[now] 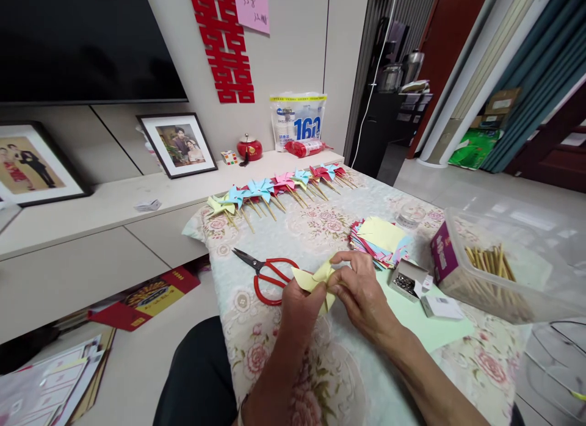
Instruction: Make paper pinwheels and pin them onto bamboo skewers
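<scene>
Both of my hands hold one piece of yellow folded paper (pixel 312 277) above the flowered tablecloth (pixel 320 231). My left hand (pixel 300 304) grips it from below. My right hand (pixel 359 285) pinches its folded corners from the right. Red-handled scissors (pixel 268 273) lie just left of my hands. A stack of coloured paper squares (pixel 379 240) sits to the right, and beside it a small open box of pins (pixel 405 281). A row of finished paper pinwheels on sticks (pixel 274 191) lies along the far edge of the table.
A clear plastic tub (pixel 503 273) holding wooden sticks stands at the right, with a light green sheet (pixel 425 319) in front of it. Behind the table runs a low white shelf (pixel 114 203) with framed photos, a red jar and a bag. Papers lie on the floor at left.
</scene>
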A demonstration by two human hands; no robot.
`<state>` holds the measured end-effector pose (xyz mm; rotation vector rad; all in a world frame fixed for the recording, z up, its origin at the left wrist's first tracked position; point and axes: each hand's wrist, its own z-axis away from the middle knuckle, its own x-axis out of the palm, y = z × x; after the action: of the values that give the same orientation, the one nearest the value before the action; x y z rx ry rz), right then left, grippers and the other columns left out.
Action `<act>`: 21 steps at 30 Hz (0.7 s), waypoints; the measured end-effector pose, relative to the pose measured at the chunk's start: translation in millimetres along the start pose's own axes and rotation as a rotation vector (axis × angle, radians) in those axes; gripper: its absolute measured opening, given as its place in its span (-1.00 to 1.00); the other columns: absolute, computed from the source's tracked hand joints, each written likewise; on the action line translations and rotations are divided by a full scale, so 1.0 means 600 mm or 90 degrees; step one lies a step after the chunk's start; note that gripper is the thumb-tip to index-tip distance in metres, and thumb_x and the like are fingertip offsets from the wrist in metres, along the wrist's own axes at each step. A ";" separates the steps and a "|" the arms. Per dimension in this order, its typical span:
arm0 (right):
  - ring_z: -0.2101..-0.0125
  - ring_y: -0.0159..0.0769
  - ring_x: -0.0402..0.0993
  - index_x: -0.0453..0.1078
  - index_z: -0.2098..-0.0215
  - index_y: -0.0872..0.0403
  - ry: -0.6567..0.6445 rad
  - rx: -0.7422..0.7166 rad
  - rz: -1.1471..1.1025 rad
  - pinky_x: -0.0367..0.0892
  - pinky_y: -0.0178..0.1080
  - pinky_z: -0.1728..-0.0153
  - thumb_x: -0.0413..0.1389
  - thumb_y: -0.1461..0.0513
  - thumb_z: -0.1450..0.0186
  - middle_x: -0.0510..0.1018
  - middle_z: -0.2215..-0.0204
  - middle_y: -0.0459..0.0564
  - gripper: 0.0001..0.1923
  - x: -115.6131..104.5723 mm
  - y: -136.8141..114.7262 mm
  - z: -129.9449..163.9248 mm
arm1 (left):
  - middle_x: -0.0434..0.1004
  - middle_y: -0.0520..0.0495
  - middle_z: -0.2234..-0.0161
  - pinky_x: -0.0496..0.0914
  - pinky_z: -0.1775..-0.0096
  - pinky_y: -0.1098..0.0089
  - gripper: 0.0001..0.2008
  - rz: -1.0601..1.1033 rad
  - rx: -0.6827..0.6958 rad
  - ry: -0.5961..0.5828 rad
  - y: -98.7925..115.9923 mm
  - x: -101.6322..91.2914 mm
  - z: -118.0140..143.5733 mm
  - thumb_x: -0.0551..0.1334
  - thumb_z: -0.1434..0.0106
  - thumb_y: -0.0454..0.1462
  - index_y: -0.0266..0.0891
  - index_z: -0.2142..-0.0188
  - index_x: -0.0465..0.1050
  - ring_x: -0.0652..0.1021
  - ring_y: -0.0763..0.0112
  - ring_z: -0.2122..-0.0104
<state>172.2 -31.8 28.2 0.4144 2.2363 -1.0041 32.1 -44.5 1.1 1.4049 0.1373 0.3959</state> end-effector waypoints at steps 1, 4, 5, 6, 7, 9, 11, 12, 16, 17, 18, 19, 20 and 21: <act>-0.05 -0.05 0.21 0.37 0.34 0.03 0.000 0.008 -0.003 0.17 0.04 -0.04 -0.01 0.31 -0.40 0.34 -0.03 0.09 -0.82 0.001 0.001 0.000 | 0.48 0.04 0.61 0.32 0.51 0.44 -0.81 0.008 0.000 0.002 -0.003 0.000 -0.001 0.33 0.16 -0.22 -0.29 0.52 0.50 0.43 0.41 0.58; -0.18 -0.02 0.11 0.39 0.34 0.02 -0.009 0.045 -0.044 0.10 0.09 -0.13 0.02 0.26 -0.40 0.28 -0.14 0.07 -0.83 0.002 0.005 0.001 | 0.49 0.04 0.60 0.33 0.50 0.44 -0.80 0.022 0.001 -0.004 -0.009 0.000 -0.003 0.34 0.15 -0.21 -0.29 0.50 0.50 0.45 0.40 0.58; -0.19 -0.02 0.10 0.40 0.34 0.02 -0.010 0.058 -0.060 0.08 0.09 -0.14 0.02 0.24 -0.40 0.27 -0.16 0.06 -0.83 0.002 0.006 0.001 | 0.49 0.04 0.59 0.33 0.50 0.44 -0.80 0.024 0.001 -0.009 -0.010 0.000 -0.003 0.34 0.15 -0.21 -0.29 0.50 0.50 0.45 0.40 0.57; -0.20 -0.03 0.11 0.40 0.34 0.01 -0.013 0.072 -0.078 0.08 0.09 -0.15 0.03 0.23 -0.40 0.28 -0.16 0.06 -0.83 0.002 0.007 0.000 | 0.49 0.04 0.59 0.34 0.49 0.44 -0.80 0.024 0.001 -0.015 -0.009 -0.001 -0.002 0.34 0.14 -0.21 -0.29 0.50 0.49 0.45 0.40 0.57; -0.20 -0.04 0.11 0.41 0.34 0.02 -0.016 0.084 -0.095 0.07 0.08 -0.16 0.03 0.22 -0.40 0.28 -0.16 0.06 -0.83 0.002 0.008 0.000 | 0.49 0.04 0.59 0.34 0.49 0.44 -0.80 0.023 0.001 -0.021 -0.008 -0.001 -0.001 0.34 0.13 -0.21 -0.29 0.50 0.49 0.45 0.40 0.57; -0.20 -0.05 0.13 0.41 0.36 0.02 -0.019 0.101 -0.131 0.06 0.07 -0.17 0.06 0.23 -0.39 0.29 -0.16 0.07 -0.83 0.002 0.009 -0.001 | 0.47 0.05 0.59 0.34 0.48 0.44 -0.82 0.013 0.012 -0.026 -0.004 -0.001 0.001 0.34 0.12 -0.22 -0.28 0.51 0.48 0.43 0.42 0.57; -0.21 -0.05 0.13 0.42 0.38 0.03 -0.021 0.111 -0.158 0.05 0.07 -0.17 0.08 0.24 -0.37 0.31 -0.15 0.07 -0.84 0.001 0.011 -0.002 | 0.45 0.06 0.61 0.32 0.49 0.45 -0.84 -0.006 0.028 -0.022 0.000 -0.002 0.003 0.33 0.11 -0.23 -0.28 0.52 0.47 0.41 0.43 0.58; -0.22 -0.05 0.13 0.42 0.38 0.03 -0.021 0.114 -0.166 0.05 0.07 -0.18 0.09 0.24 -0.36 0.32 -0.14 0.08 -0.85 0.001 0.011 -0.003 | 0.43 0.07 0.62 0.31 0.50 0.46 -0.85 -0.015 0.034 -0.018 0.001 -0.001 0.004 0.32 0.11 -0.24 -0.28 0.54 0.46 0.40 0.44 0.58; -0.21 -0.05 0.15 0.45 0.37 0.02 -0.015 0.103 -0.164 0.05 0.06 -0.17 0.10 0.24 -0.36 0.34 -0.12 0.08 -0.85 0.001 0.013 -0.003 | 0.40 0.08 0.63 0.31 0.51 0.46 -0.86 -0.024 0.040 -0.012 0.002 -0.002 0.004 0.31 0.11 -0.24 -0.27 0.54 0.44 0.38 0.45 0.59; -0.20 -0.05 0.15 0.45 0.37 0.02 -0.012 0.098 -0.160 0.05 0.06 -0.17 0.10 0.24 -0.36 0.34 -0.12 0.08 -0.85 0.001 0.013 -0.003 | 0.40 0.08 0.62 0.31 0.50 0.45 -0.86 -0.022 0.042 -0.015 0.002 -0.002 0.004 0.31 0.10 -0.24 -0.27 0.53 0.44 0.38 0.44 0.59; -0.20 -0.05 0.15 0.45 0.37 0.03 -0.009 0.095 -0.158 0.05 0.06 -0.17 0.09 0.24 -0.37 0.34 -0.12 0.08 -0.84 0.001 0.014 -0.002 | 0.41 0.08 0.62 0.31 0.50 0.45 -0.86 -0.021 0.043 -0.019 0.001 -0.002 0.004 0.31 0.10 -0.24 -0.26 0.52 0.44 0.38 0.44 0.59; -0.20 -0.05 0.15 0.45 0.37 0.03 -0.007 0.095 -0.158 0.05 0.06 -0.17 0.09 0.24 -0.37 0.34 -0.12 0.08 -0.84 0.002 0.014 -0.003 | 0.41 0.08 0.62 0.31 0.50 0.45 -0.86 -0.022 0.045 -0.022 0.001 -0.002 0.004 0.31 0.09 -0.24 -0.26 0.52 0.44 0.38 0.44 0.58; -0.20 -0.05 0.15 0.45 0.38 0.03 -0.007 0.097 -0.163 0.04 0.05 -0.17 0.09 0.24 -0.37 0.34 -0.12 0.08 -0.84 0.002 0.014 -0.003 | 0.41 0.08 0.62 0.31 0.50 0.46 -0.86 -0.024 0.046 -0.024 0.001 -0.003 0.004 0.31 0.09 -0.24 -0.26 0.53 0.43 0.38 0.44 0.58; -0.20 -0.06 0.15 0.44 0.38 0.03 -0.008 0.103 -0.171 0.03 0.04 -0.17 0.09 0.25 -0.37 0.34 -0.12 0.08 -0.83 0.003 0.015 -0.003 | 0.41 0.07 0.62 0.30 0.50 0.46 -0.86 -0.027 0.047 -0.025 0.001 -0.003 0.004 0.31 0.09 -0.24 -0.26 0.53 0.44 0.38 0.44 0.58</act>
<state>174.7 -24.6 23.2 0.1772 2.2474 -1.3279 31.4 -47.3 1.8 1.4789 0.1509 0.3307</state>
